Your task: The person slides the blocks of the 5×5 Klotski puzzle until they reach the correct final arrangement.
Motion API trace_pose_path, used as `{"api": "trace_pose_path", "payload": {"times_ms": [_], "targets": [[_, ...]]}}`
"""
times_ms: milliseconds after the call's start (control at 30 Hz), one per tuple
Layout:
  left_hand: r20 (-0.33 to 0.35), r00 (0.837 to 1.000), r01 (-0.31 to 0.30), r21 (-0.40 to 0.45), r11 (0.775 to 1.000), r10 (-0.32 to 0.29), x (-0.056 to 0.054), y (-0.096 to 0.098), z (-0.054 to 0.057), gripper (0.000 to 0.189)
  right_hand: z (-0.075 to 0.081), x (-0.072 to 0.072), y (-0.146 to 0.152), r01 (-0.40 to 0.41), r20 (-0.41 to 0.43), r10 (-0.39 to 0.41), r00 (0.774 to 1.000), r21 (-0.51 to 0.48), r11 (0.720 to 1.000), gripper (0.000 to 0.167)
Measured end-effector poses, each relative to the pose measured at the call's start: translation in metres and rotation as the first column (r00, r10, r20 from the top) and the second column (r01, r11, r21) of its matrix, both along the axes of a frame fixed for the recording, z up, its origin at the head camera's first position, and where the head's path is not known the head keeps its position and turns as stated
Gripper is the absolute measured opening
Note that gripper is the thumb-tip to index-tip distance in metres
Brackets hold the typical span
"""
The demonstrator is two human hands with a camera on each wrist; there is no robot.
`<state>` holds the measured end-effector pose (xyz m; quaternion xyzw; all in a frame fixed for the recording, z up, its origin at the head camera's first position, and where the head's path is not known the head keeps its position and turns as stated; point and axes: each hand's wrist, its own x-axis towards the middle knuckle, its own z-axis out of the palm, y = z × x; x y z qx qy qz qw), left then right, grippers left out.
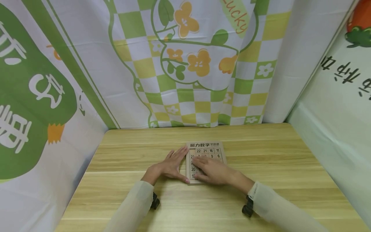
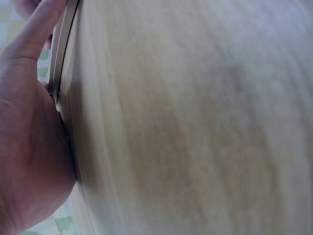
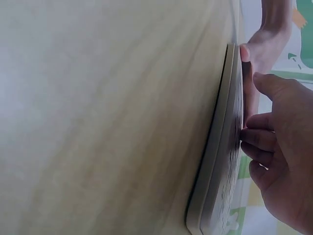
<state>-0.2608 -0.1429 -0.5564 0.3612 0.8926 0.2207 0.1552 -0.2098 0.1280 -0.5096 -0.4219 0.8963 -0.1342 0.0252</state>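
A wooden number sliding puzzle [image 1: 221,149] lies flat on the table, its printed title along the far edge. Number tiles [image 1: 205,150] fill its frame in rows, with a gap at the far left corner. Along the puzzle's left side rests my left hand [image 1: 173,164], fingers stretched toward the far corner and thumb at the near corner. My right hand [image 1: 215,170] reaches over from the right, its fingertips on the tiles in the left part and covering several of them. In the right wrist view, these fingers [image 3: 259,139] bend slightly down against the puzzle's face.
The wood-grain table [image 1: 261,154] extends around the puzzle on all sides. Behind it hangs a green and yellow checkered curtain [image 1: 203,106]. Printed white cloth walls [image 1: 95,64] stand at left and right. Each wrist wears a black strap device [image 1: 248,207].
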Motion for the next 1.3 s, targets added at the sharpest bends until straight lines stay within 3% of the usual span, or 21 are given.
{"api": "trace_pose_path", "payload": {"times_ms": [167,200,500,567,667,767,867,933,1033,1100,1167,1300], "targets": [[0.034,0.999,-0.007,0.011,1.000,0.006,0.003,0.000,0.010,0.147,0.000,0.003,0.000,-0.016,-0.010,0.016,1.000,0.004,1.000,0.067],[0.020,1.000,-0.004,0.008,1.000,0.004,0.002,0.000,0.007,0.146,0.000,0.004,0.000,-0.015,-0.005,0.015,1.000,0.005,1.000,0.068],[0.042,0.999,-0.004,0.011,1.000,0.004,0.007,0.002,0.016,0.145,-0.001,0.005,0.003,-0.012,0.031,0.013,0.999,-0.033,0.999,0.067],[0.025,1.000,0.000,0.008,1.000,0.000,0.006,0.001,0.011,0.145,-0.001,0.005,0.005,-0.013,0.032,0.014,0.999,-0.042,0.999,0.067],[0.046,0.999,-0.006,0.005,1.000,0.006,0.008,0.002,0.015,0.145,-0.001,0.006,0.007,-0.005,0.032,0.006,0.999,-0.045,0.999,0.067],[0.035,0.999,-0.008,0.004,1.000,0.007,0.007,0.002,0.012,0.145,0.000,0.007,0.010,0.016,0.042,-0.014,0.999,-0.047,0.999,0.067],[0.008,1.000,-0.015,-0.004,1.000,0.015,0.003,0.001,0.002,0.148,0.001,0.007,0.014,0.027,0.044,-0.025,0.999,-0.054,0.998,0.067],[0.010,1.000,-0.021,-0.029,0.999,0.021,0.004,0.002,0.006,0.147,0.001,0.007,0.018,0.033,0.037,-0.031,0.999,-0.060,0.998,0.066],[-0.011,1.000,-0.020,-0.035,0.999,0.020,0.001,0.002,-0.002,0.148,0.000,0.006,0.026,0.048,0.027,-0.046,0.999,-0.070,0.996,0.066],[-0.008,1.000,-0.016,-0.037,0.999,0.016,0.001,0.002,0.001,0.147,-0.001,0.005,0.032,0.065,0.030,-0.062,0.998,-0.080,0.995,0.065],[-0.033,0.999,-0.009,-0.016,1.000,0.008,-0.002,0.000,-0.009,0.148,-0.001,0.004,0.038,0.078,0.033,-0.076,0.997,-0.080,0.994,0.065],[-0.012,1.000,-0.001,0.000,1.000,0.001,0.002,0.000,0.001,0.148,-0.001,0.001,0.050,0.114,0.036,-0.112,0.993,-0.064,0.991,0.065]]}}
